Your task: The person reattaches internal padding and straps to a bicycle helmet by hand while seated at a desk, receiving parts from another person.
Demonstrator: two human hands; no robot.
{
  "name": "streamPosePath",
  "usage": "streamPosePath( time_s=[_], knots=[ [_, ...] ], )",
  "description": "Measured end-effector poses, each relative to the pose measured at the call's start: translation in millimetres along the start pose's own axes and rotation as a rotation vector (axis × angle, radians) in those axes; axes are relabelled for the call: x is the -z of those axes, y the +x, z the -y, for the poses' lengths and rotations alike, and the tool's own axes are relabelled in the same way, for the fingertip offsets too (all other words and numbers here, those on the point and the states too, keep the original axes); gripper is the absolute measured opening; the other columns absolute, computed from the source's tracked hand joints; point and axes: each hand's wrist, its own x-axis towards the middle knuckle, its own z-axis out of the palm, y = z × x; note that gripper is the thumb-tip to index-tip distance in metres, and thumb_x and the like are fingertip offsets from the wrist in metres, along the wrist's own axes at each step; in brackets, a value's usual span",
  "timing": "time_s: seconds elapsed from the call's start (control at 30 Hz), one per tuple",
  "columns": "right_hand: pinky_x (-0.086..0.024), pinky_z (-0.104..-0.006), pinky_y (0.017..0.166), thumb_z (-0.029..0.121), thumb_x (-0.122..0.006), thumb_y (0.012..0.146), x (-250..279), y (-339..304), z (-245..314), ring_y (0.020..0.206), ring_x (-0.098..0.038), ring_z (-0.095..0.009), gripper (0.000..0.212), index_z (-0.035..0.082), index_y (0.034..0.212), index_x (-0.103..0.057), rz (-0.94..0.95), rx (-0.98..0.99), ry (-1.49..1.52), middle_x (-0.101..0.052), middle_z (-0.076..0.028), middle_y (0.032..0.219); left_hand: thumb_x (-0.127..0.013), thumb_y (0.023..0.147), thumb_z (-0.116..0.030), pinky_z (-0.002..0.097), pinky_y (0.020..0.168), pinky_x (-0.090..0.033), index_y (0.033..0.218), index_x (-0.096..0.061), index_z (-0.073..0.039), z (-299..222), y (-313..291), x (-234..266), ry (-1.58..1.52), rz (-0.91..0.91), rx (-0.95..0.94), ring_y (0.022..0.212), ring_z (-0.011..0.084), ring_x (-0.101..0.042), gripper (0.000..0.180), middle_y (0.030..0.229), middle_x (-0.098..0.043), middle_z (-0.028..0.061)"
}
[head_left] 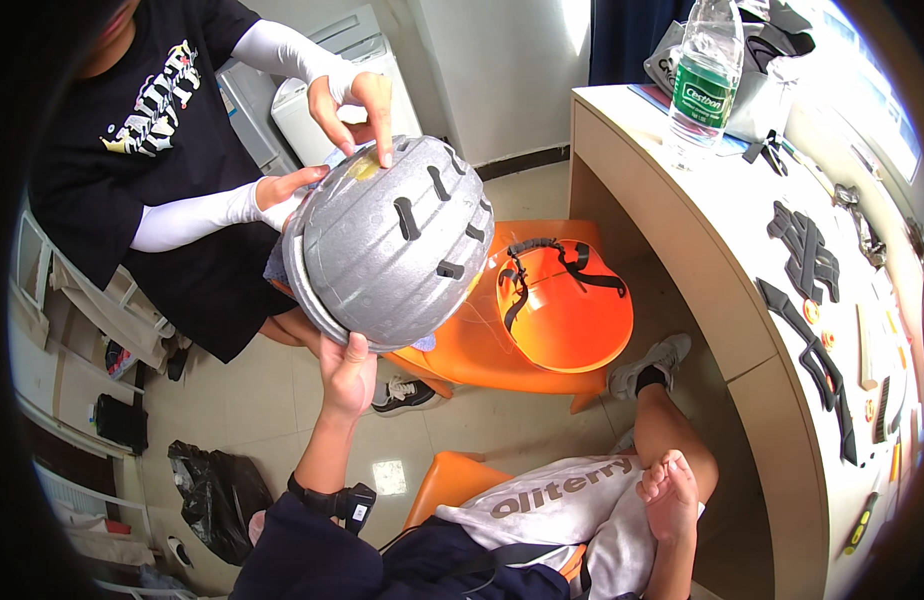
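Grey helmet liner: A rounded grey foam helmet liner with dark slots (387, 260) is up in the air, just past the left side of the smooth orange seat (467, 367).
Left hand: The left hand (348, 380) holds the liner's bottom rim, likely to carry some weight and leave the slotted side easy to see.
Right hand: The right hand (670, 490) is over the lap, fingers loosely bent, with nothing seen in it. One hand may be enough because another person helps.
Helper's hands: The helper's lower hand (287, 190) touches the liner's edge, maybe to steady it. The helper's upper hand (367, 110) puts a finger by a yellow patch (364, 170), perhaps to feel or show that spot.
Orange shell: A shiny orange bowl-shaped helmet shell with black straps (572, 325) lies hollow side up at the seat's right edge, maybe so the straps stay easy to reach.
White surface: Flat black pads (807, 250) are spread on the white curved surface (707, 215), probably so each can be seen. A clear plastic bottle with a green label (704, 90) stands by its far left corner, perhaps out of the way.
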Motion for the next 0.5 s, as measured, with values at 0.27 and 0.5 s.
streamPosePath(
  time_s=[0.27, 0.5],
  knots=[
    [-0.039, -0.0283, 0.055, 0.015, -0.052, 0.097, 1, -2, -1, 0.060, -0.051, -0.014, 0.005, 0.010, 0.096, -0.052, -0.009, 0.014, -0.005, -0.057, -0.003, 0.072, -0.059, 0.096, -0.020, 0.0456, 0.113, -0.028, 0.143, -0.030, 0.002, 10, -7, 6, 0.031, -0.018, 0.006, 0.133, 0.0260, -0.041, 0.059, 0.144, -0.042, 0.0140],
    [-0.039, -0.0281, 0.055, 0.016, -0.051, 0.098, -1, 0, -4, 0.059, -0.051, -0.014, 0.006, 0.010, 0.097, -0.052, 0.001, 0.011, -0.025, -0.056, -0.003, 0.072, -0.054, 0.099, -0.024, 0.0476, 0.112, -0.029, 0.145, -0.029, -0.002, 6, -15, 20, 0.126, -0.026, 0.047, 0.134, 0.0266, -0.040, 0.057, 0.145, -0.041, 0.0125]
  ],
)
